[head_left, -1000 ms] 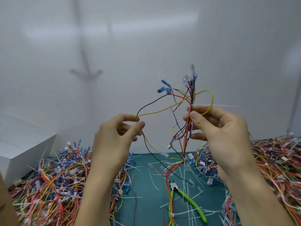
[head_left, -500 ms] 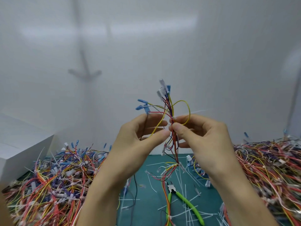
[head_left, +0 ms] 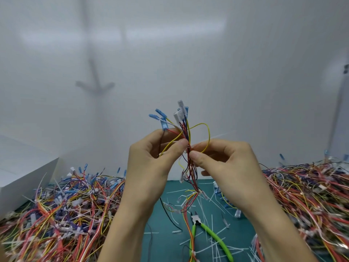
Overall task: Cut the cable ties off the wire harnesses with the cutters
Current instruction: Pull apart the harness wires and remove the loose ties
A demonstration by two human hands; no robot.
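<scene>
Lower left: heap of harnesses (head_left: 66, 214). Centre: left hand (head_left: 151, 161), thumb and fingers pinched on one wire harness (head_left: 187, 140), held upright mid-frame with red, yellow and blue leads and blue and white connectors fanned on top. Below it, green-handled cutters (head_left: 205, 231) lie unheld on the mat (head_left: 166, 248). Right hand (head_left: 226, 163) pinches the same bundle. Step, by my judgement: locating a tie. Next, one hand must let go for the cutters.

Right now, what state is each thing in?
left hand, pinching the harness
right hand, pinching the harness
harness, held upright, tail trailing on the mat
cutters, lying unheld on the mat, handles spread
cut ties, scattered loose on the mat
left pile, heaped, tangled
right pile, heaped, tangled
</scene>
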